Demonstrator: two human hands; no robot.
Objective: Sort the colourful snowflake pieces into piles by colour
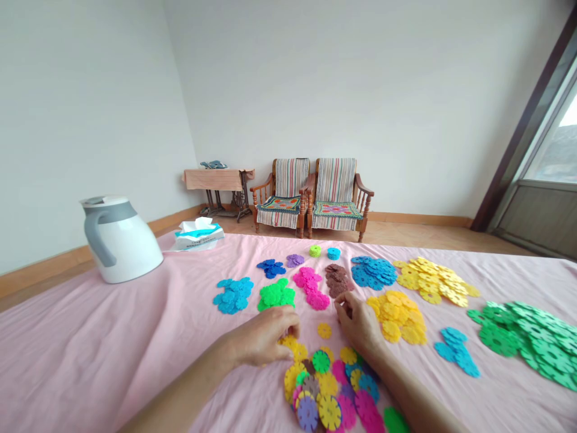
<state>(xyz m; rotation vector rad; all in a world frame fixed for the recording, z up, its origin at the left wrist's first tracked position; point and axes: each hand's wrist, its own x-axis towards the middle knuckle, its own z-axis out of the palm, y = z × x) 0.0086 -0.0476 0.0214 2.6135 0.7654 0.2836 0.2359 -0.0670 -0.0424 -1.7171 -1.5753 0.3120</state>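
Slotted plastic flower discs lie on a pink cloth in colour groups. My left hand [269, 334] is low over the near mixed heap [328, 385], its fingers curled and its thumb apart from them, beside some yellow discs [295, 349]. Just below the brown discs [339, 280], my right hand [359, 320] has its fingertips drawn together in a pinch; anything between them is too small or hidden to make out. Between the hands lies a single yellow disc [324, 330]. Bright green discs [276, 294] and pink discs [312, 288] sit just beyond my hands.
A white and grey jug [130, 243] and a tissue pack [198, 236] stand at the left. Blue discs [373, 272], orange-yellow discs [399, 316] and a large green pile [532, 340] spread to the right. Two wooden armchairs [336, 186] stand beyond the cloth [180, 337].
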